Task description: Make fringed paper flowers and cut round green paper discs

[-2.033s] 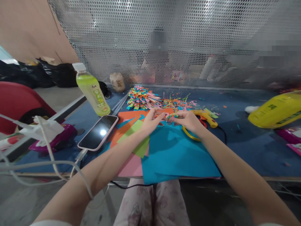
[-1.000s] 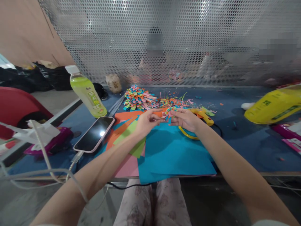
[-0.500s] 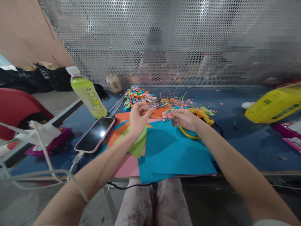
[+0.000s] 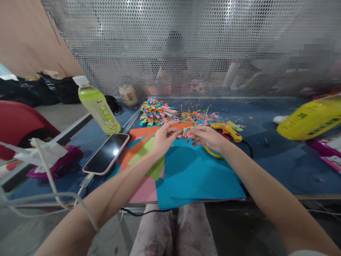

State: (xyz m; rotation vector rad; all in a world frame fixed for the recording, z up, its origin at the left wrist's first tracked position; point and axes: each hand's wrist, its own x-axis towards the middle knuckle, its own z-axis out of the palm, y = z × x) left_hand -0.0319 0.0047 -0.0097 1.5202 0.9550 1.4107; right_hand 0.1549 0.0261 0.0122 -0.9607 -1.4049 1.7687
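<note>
Over a stack of coloured paper sheets [image 4: 199, 177], my right hand [image 4: 209, 138] pinches a small multicoloured cut-paper piece [image 4: 188, 132] in pink, green and blue. Its exact form is too small to make out. My left hand [image 4: 165, 138] closes thumb and fingers at the left edge of the same piece. Behind my left hand stands a tall pile of fringed paper strips [image 4: 153, 112] in several colours. A yellow glue gun [image 4: 227, 130] lies just beyond my right hand, and a yellow-handled tool [image 4: 213, 152] is partly hidden under that hand.
Paper scraps [image 4: 195, 117] lie scattered at the back. On the left are a phone [image 4: 106, 154] on a cable, a green drink bottle [image 4: 99, 110] and a purple tissue pack [image 4: 57, 161]. A yellow bottle [image 4: 310, 117] lies right. A perforated metal panel [image 4: 213, 42] closes off the back.
My left hand has moved right and slightly nearer, from beside the paper piece to its left edge. My right hand keeps the piece and has shifted slightly left.
</note>
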